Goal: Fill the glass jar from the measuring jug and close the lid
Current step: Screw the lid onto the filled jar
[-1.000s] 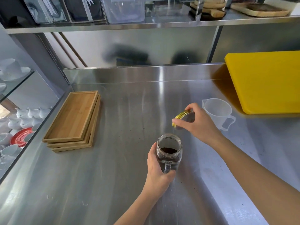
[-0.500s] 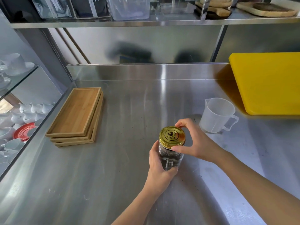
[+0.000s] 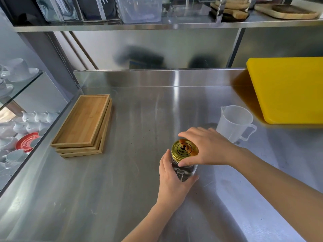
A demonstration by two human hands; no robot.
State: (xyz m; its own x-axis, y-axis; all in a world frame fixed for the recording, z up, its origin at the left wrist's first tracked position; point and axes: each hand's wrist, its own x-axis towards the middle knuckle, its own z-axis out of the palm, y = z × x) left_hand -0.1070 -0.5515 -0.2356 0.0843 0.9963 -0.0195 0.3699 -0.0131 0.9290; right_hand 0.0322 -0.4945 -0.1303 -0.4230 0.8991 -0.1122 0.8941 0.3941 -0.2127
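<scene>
A glass jar (image 3: 185, 172) with a moulded handle stands on the steel counter, dark contents showing through its wall. My left hand (image 3: 172, 182) wraps its body from the near side. A gold lid (image 3: 183, 149) with a black emblem sits on the jar's mouth. My right hand (image 3: 208, 147) grips the lid's rim, thumb at the near edge and fingers round the far edge. The translucent plastic measuring jug (image 3: 234, 123) stands upright and looks empty, to the right and behind the jar.
A stack of bamboo trays (image 3: 83, 124) lies on the counter (image 3: 139, 119) at the left. A yellow cutting board (image 3: 288, 88) lies at the back right. White cups and a red saucer (image 3: 26, 142) fill a glass case at the left edge. A shelf runs overhead.
A second ago my right hand held the lid above the open jar. It lowered the lid onto the mouth, and my fingers have since shifted round the rim.
</scene>
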